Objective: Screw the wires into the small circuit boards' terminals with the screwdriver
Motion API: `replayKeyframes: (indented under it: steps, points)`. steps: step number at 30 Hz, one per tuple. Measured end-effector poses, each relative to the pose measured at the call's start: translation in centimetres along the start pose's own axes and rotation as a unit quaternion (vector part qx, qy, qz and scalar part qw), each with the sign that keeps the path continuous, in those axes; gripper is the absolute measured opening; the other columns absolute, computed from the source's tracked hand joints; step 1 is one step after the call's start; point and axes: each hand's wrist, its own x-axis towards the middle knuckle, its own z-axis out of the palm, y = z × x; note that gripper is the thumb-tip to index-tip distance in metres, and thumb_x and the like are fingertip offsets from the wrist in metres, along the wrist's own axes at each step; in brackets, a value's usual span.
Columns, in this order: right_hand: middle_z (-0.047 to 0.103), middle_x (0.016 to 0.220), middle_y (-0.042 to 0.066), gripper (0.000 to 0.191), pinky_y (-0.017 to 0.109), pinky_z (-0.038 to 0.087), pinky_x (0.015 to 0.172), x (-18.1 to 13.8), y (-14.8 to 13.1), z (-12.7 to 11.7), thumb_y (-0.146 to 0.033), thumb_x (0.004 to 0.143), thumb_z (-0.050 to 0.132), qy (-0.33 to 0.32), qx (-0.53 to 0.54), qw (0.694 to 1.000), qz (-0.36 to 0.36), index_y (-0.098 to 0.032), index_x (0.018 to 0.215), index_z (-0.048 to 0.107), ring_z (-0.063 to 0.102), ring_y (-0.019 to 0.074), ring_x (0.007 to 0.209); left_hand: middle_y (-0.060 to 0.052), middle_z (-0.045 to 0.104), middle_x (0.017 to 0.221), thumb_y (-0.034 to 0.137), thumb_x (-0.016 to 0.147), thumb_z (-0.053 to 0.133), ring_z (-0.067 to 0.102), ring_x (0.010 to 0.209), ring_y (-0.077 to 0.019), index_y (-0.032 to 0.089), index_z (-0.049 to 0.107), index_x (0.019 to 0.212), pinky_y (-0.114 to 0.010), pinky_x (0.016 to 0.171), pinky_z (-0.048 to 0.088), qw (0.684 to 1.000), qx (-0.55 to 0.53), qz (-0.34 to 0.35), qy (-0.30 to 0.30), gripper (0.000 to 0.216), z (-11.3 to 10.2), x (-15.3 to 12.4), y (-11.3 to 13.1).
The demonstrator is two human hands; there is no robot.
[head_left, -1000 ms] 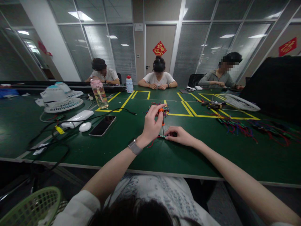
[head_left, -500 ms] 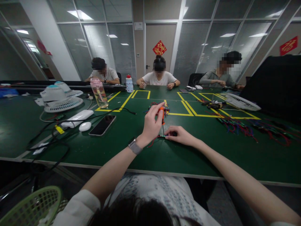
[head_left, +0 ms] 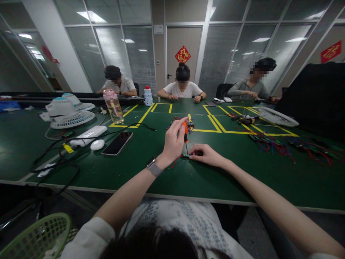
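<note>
My left hand [head_left: 174, 142] is closed around an orange-handled screwdriver [head_left: 185, 135] held upright, its tip down on a small green circuit board [head_left: 185, 156] with red wires on the green table [head_left: 161, 169]. My right hand [head_left: 206, 154] lies on the table just right of the tip, fingers curled and pinching the board in place. A silver watch sits on my left wrist. Behind the screwdriver lies a small pile of more boards and wires [head_left: 190, 125].
A phone [head_left: 118, 143], white mouse [head_left: 97, 145], power strip, black cables and two small fans [head_left: 68, 113] lie to the left. A pink-capped bottle [head_left: 113, 106] stands behind them. Wired boards [head_left: 269, 144] are spread to the right. Three people sit at the far side.
My left hand has shifted its fingers slightly on the screwdriver handle. My right hand stays on the board. The person opposite has moved their hands.
</note>
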Motion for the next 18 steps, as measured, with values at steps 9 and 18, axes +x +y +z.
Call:
replayKeyframes:
  steps: [9, 18]
  points:
    - [0.061, 0.075, 0.004, 0.023, 0.027, 0.044, 0.062, 0.04, -0.11, -0.02, -0.037, 0.081, 0.066, -0.003, -0.003, 1.000, -0.001, -0.015, 0.087, 0.070, 0.056, 0.0150, 0.066, -0.005, 0.062, 0.097, 0.025, 0.092, 0.050, 0.058, 0.088, -0.0144, 0.021, 0.063, 0.110, -0.027, 0.079, 0.048, 1.000, 0.018, 0.015, -0.004, 0.022, 0.10, -0.04, 0.08]
    - [0.061, 0.075, 0.003, 0.024, 0.026, 0.044, 0.061, 0.05, -0.26, -0.07, -0.037, 0.081, 0.065, -0.007, -0.003, 1.000, 0.008, -0.015, 0.087, 0.070, 0.055, 0.0141, 0.065, -0.006, 0.061, 0.102, 0.023, 0.097, 0.038, 0.057, 0.095, -0.0156, 0.019, 0.061, 0.116, -0.028, 0.085, 0.045, 1.000, 0.020, 0.009, -0.005, 0.030, -0.11, -0.04, 0.23]
